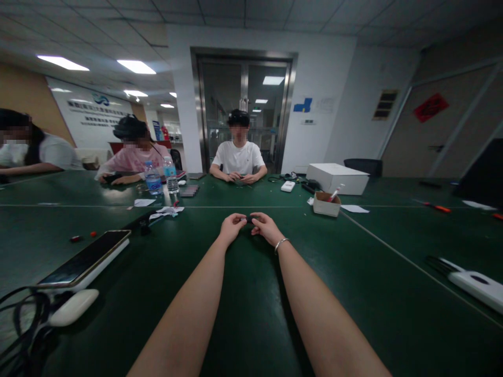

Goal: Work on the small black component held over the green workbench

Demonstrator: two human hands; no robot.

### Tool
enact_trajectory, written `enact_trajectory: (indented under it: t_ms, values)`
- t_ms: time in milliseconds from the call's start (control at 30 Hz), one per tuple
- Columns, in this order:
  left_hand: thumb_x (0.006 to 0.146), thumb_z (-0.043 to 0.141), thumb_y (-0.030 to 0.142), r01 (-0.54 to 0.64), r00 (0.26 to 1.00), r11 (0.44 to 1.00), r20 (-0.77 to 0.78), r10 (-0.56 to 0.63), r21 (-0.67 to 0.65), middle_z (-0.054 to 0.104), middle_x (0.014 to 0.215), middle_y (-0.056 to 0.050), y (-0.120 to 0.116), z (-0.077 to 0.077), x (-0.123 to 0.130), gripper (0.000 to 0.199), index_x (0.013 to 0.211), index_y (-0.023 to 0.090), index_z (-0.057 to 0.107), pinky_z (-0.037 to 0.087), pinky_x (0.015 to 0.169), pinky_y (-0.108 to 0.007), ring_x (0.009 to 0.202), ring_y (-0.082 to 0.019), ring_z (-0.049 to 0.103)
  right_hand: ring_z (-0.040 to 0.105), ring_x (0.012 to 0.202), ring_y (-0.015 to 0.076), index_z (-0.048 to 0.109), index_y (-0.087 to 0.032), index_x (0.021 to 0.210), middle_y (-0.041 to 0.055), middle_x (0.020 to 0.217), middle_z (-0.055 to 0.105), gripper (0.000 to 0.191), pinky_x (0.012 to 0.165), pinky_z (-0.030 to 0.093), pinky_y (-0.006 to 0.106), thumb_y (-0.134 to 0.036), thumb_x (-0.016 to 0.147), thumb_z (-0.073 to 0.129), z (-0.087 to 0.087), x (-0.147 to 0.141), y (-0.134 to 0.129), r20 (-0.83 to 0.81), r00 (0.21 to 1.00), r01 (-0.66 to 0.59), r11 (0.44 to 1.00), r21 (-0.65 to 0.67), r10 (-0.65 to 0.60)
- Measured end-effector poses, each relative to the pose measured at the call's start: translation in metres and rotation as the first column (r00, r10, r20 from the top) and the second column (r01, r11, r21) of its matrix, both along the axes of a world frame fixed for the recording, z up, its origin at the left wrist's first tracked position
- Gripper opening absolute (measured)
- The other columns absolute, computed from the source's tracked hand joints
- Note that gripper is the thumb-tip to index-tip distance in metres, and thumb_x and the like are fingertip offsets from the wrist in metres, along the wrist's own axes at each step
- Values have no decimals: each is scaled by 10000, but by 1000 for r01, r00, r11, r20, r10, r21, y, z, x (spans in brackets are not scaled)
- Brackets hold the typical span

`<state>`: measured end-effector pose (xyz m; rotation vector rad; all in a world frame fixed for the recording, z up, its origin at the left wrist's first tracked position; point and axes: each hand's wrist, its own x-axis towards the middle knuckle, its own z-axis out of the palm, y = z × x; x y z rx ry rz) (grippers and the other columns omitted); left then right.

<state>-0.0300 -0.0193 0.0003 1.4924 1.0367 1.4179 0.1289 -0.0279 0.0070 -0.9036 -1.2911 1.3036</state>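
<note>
A small black object (249, 220) is held level between my two hands, low over the green table (251, 293). Its kind is too small and too covered by fingers to make out. My left hand (231, 228) pinches its left end between thumb and fingers. From the other side, my right hand (266, 229) grips the right end in the same way. A silver bangle circles my right wrist. Both forearms stretch forward across the table.
At left lie a phone (88, 256) on a white box, a white rounded device (74, 308) and black cables (23, 319). Water bottles (153, 180), a small open carton (327, 205) and a white box (338, 178) stand farther back. Three people sit around the table.
</note>
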Motion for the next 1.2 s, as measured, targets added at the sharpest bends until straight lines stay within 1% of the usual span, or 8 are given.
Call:
enact_trajectory:
  t_ms: [167,300,367,567,800,1000,1100,1200]
  values:
    - [650,743,204,0,999,1000,43,0,0,686,838,-78,-2,2,0,222,859,154,685,493,843,-404,782,-190,646,615,486,66,557,-190,1078,-9,797,603,306,517,563,220,-142,789,645,1,1,-2,-22,1000,-5,1000,-1,5]
    - [677,712,183,3,1000,1000,13,-3,15,690,850,-85,-1,2,0,200,872,149,683,498,840,-390,790,-188,649,592,445,77,559,-147,1021,0,683,604,190,486,549,223,-236,858,593,2,0,0,-6,1000,29,998,-49,-30]
    - [692,694,175,4,1000,1000,-14,-4,20,690,861,-92,-1,1,0,193,881,143,682,496,846,-390,802,-189,650,580,434,72,563,-143,1009,0,671,608,156,475,542,218,-222,874,564,2,0,0,-4,1000,23,999,-42,-23]
    - [694,699,199,10,1000,1000,11,-10,-9,686,864,-91,-1,1,-1,225,910,144,673,504,834,-392,822,-197,652,614,487,60,569,-195,1066,-10,825,614,278,530,570,234,-119,803,620,4,1,-6,-38,999,-32,999,7,32]
    - [689,710,224,19,1000,1000,2,-19,3,683,860,-91,1,0,-2,241,914,147,675,500,834,-392,822,-200,651,583,431,72,560,-128,1011,4,669,610,158,485,552,221,-211,877,563,5,0,-3,-17,1000,14,998,-56,-15]
    - [653,736,209,7,999,1000,51,-7,-1,684,826,-77,2,-1,-1,236,871,141,675,506,810,-372,790,-187,647,600,457,59,563,-182,1062,-5,797,635,245,496,560,216,-130,824,599,3,1,-4,-44,998,-33,999,5,33]
    - [652,735,202,16,997,1000,73,-15,-11,681,817,-70,0,1,0,234,870,140,676,510,800,-368,779,-182,647,614,469,71,563,-180,1070,-7,771,627,271,500,562,220,-163,809,633,2,1,-2,-44,999,-24,1000,-3,24]
    - [669,716,183,22,997,1000,76,-22,-9,678,817,-69,-2,2,0,214,874,138,674,509,800,-366,775,-177,647,590,431,75,558,-146,1032,-2,685,624,212,468,547,216,-225,843,610,0,1,1,-30,999,18,999,-35,-19]
